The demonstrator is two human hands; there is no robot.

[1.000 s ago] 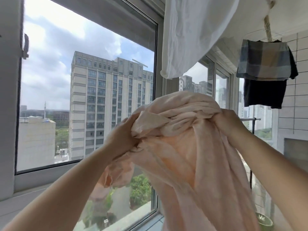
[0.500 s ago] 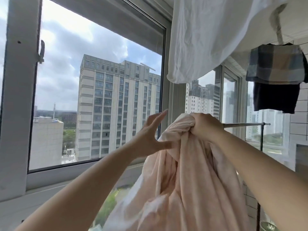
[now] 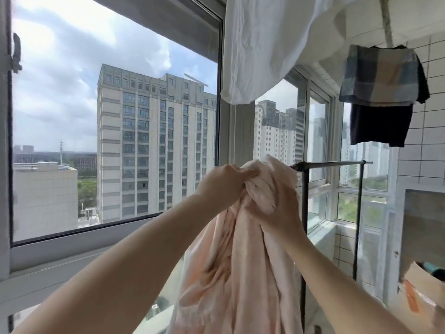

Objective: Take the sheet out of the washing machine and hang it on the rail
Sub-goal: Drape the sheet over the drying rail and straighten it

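Your left hand (image 3: 222,183) and right hand (image 3: 277,208) both clutch the bunched top of the pale pink sheet (image 3: 240,273) at centre frame, just beside the metal rail (image 3: 332,163), the rest hanging down.

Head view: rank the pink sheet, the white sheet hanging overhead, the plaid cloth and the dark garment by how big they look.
1. Pink sheet and white sheet: both large and both cut off by the frame, so I can't rank them.
2. Plaid cloth and dark garment: similar, farther away, partly overlapped, so unsure.
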